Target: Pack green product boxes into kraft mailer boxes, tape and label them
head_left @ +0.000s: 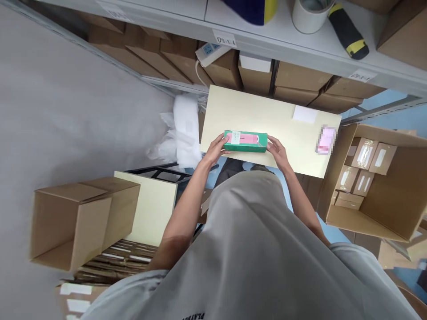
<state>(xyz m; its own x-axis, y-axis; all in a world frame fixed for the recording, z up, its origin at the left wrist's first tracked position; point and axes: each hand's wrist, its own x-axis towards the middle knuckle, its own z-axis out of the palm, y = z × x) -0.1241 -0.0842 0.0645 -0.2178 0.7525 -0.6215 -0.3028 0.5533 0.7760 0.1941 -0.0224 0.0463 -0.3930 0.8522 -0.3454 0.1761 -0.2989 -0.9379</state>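
Note:
Between my two hands is a long green box (245, 148) with a pink picture and a white label on its top face. My left hand (216, 149) grips its left end, thumb on top near the label. At the opposite end, my right hand (277, 152) has its fingers against the box's short side. The box is level, over the front part of a pale yellow tabletop (260, 112); whether it rests on the surface I cannot tell. A white paper (304, 114) and a blurred pink item (326, 140) lie on the tabletop to the right.
An open carton (396, 200) holding several small boxes stands at right. White wrapping foam (187, 131) is left of the table. An empty carton (86, 218) and stacked flattened cardboard (116, 262) are at lower left. A shelf (233, 22) with cartons and a power strip (213, 51) runs behind.

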